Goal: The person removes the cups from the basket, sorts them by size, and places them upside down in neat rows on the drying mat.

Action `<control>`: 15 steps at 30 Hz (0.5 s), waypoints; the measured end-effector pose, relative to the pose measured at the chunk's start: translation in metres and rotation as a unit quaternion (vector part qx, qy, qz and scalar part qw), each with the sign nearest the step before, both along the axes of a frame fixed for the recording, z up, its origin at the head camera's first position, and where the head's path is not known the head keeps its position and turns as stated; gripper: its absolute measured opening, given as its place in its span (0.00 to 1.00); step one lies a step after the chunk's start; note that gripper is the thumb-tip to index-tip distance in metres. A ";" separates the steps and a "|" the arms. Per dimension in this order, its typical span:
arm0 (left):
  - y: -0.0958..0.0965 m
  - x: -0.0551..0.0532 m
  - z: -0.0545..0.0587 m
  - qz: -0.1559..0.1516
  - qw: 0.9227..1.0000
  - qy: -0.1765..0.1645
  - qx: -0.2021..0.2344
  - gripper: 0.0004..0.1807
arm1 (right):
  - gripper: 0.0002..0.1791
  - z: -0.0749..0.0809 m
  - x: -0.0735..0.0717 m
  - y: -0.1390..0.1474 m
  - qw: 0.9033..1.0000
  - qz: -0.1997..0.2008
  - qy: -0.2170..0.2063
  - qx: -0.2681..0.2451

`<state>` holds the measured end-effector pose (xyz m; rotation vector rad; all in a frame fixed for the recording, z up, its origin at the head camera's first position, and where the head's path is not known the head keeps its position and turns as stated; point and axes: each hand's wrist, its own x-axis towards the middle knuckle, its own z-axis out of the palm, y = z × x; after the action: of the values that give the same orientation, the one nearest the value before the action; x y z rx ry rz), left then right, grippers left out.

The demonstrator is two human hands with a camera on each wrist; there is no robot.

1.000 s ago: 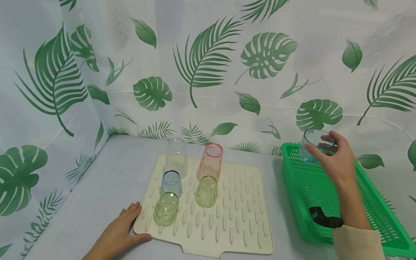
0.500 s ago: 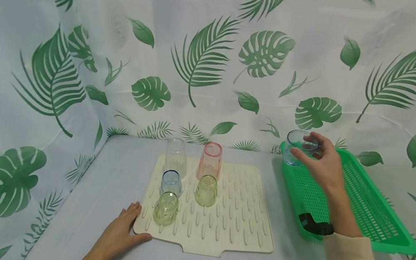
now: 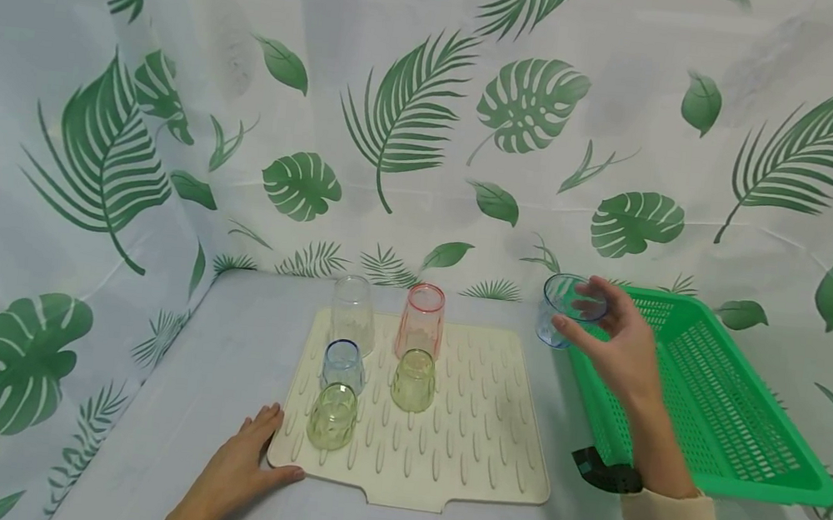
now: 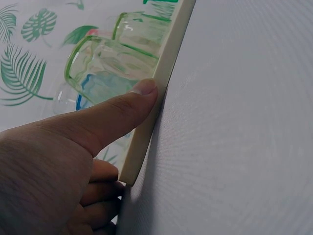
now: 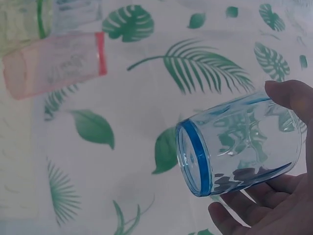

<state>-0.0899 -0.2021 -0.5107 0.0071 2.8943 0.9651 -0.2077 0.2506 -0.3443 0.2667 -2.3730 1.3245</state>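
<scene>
My right hand point(image 3: 615, 342) holds a clear blue-tinted drinking glass point(image 3: 558, 311) between thumb and fingers, in the air beside the basket's back left corner. In the right wrist view the glass point(image 5: 239, 142) shows a strong blue band round one end. My left hand point(image 3: 234, 464) rests at the front left corner of a cream drying mat point(image 3: 473, 450), its thumb against the front edge and fingers along the left side. On the mat stand a tall clear glass point(image 3: 353, 321), a red-rimmed glass point(image 3: 421, 323), a small blue glass point(image 3: 342, 370) and two green glasses point(image 3: 414, 385).
A green perforated basket point(image 3: 719, 406) stands on the right of the white-covered table point(image 3: 213, 341), partly behind my right forearm. A leaf-printed sheet point(image 3: 429, 127) hangs at the back and left. A black strap point(image 3: 607, 473) circles my right wrist.
My right hand has carried the blue-tinted glass leftward and slightly down, from over the basket to beside its left rim. The left hand and the glasses on the mat have stayed put.
</scene>
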 end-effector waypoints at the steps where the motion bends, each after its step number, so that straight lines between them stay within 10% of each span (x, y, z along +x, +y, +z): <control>1: 0.000 0.000 0.000 0.000 1.000 0.000 0.001 0.58 | 0.38 -0.001 0.002 -0.002 1.000 0.005 0.002 -0.001; 15: 0.001 0.001 0.001 0.006 1.000 0.004 0.006 0.57 | 0.38 -0.010 0.021 -0.025 0.998 0.056 0.020 -0.020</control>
<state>-0.0888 -0.2011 -0.5096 -0.0047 2.8991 0.9859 -0.1864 0.2260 -0.3546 0.4152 -2.3242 1.4024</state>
